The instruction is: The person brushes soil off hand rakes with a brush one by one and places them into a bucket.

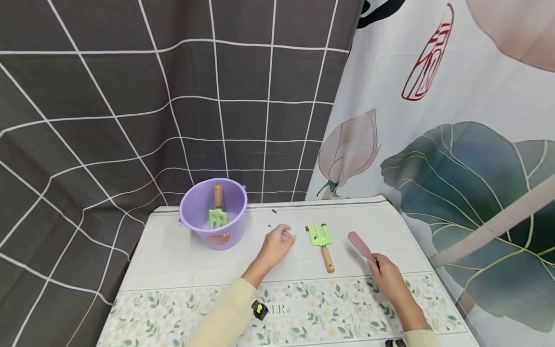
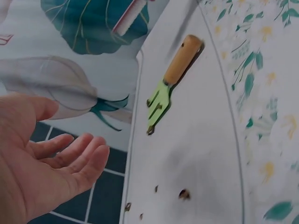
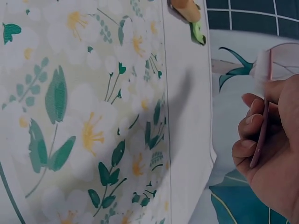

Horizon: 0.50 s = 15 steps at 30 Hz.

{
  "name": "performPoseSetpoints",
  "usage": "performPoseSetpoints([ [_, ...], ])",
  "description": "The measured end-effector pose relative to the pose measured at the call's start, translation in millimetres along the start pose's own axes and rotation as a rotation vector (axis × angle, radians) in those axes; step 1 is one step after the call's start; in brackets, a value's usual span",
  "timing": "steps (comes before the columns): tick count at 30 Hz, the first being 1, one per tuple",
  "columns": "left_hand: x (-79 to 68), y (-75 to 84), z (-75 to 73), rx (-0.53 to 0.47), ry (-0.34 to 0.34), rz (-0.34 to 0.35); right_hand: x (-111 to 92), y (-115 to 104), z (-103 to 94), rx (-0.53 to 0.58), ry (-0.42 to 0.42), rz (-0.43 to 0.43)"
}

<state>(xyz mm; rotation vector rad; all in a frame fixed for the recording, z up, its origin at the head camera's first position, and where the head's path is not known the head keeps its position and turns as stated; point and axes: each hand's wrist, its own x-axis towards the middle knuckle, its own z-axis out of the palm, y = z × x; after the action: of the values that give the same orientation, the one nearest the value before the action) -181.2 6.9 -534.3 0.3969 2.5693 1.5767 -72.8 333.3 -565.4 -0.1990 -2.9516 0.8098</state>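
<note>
My right hand (image 1: 387,279) grips a pink brush (image 1: 361,245) by its handle, above the right part of the table. White bristles (image 3: 263,70) show along one side of its head in the right wrist view. To the left, my left hand (image 1: 277,245) is held over the table with loosely bent fingers and nothing in them. Between the hands lies a small garden fork (image 1: 321,234) with green tines and a wooden handle (image 2: 182,60). Brown bits cling to its tines. Several more brown crumbs (image 2: 184,194) lie on the white tabletop near the left hand.
A purple bucket (image 1: 234,234) stands at the table's back left. Inside it leans another green tool (image 1: 218,217) with prongs and a wooden handle. A floral cloth band (image 1: 321,313) runs along the table's front. A dark grid curtain (image 1: 243,120) and a printed white one (image 1: 390,72) hang behind.
</note>
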Motion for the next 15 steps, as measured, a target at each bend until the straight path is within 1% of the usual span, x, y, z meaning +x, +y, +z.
performPoseSetpoints([
  [5, 1.0, -1.3, 24.8, -0.027, -0.122, -0.108, -1.6, 3.9, 4.1, -0.005, 0.007, -0.026],
  [8, 1.1, -2.4, 39.0, -0.050, -0.183, -0.181, -2.5, 4.9, 5.1, -0.006, 0.011, -0.037],
  [11, 1.4, -3.2, 52.0, -0.099, -0.235, -0.262, -3.3, 5.2, 5.4, -0.007, 0.018, -0.046],
  [15, 1.6, -2.6, 65.9, -0.201, -0.289, -0.370, -4.0, 5.2, 5.1, -0.018, 0.028, -0.062],
])
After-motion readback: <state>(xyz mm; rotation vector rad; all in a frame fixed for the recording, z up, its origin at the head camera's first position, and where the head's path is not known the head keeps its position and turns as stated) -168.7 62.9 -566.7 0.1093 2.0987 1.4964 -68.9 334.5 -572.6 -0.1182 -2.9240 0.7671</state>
